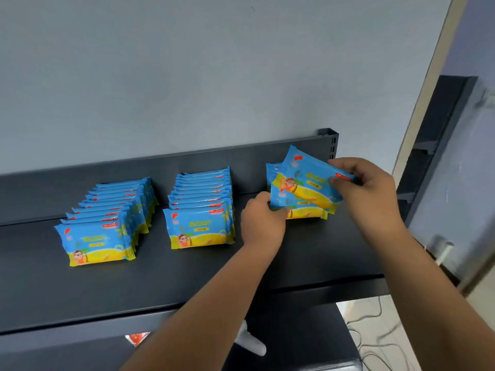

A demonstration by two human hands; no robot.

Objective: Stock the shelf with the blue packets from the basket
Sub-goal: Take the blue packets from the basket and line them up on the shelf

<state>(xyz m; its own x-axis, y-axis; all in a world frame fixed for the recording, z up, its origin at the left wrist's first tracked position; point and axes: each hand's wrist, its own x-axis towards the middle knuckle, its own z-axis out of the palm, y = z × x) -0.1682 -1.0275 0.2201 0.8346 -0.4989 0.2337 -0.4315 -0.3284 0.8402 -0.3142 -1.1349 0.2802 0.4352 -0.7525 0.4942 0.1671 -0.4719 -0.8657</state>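
Observation:
On the dark shelf [187, 279] stand three rows of blue and yellow packets: a left row [107, 220], a middle row [201, 210] and a short right row [300, 210] near the back panel. My right hand [367, 194] pinches the right end of a tilted blue packet [308, 180] held over the front of the right row. My left hand [263, 218] grips the left end of the front packets of that row. The basket is out of view.
The shelf's right end and its upright post [330, 143] lie just behind the right row. A second dark shelving unit [439, 145] stands to the right. Cables [375, 333] lie on the floor below right. Something red and white [139, 338] shows under the shelf.

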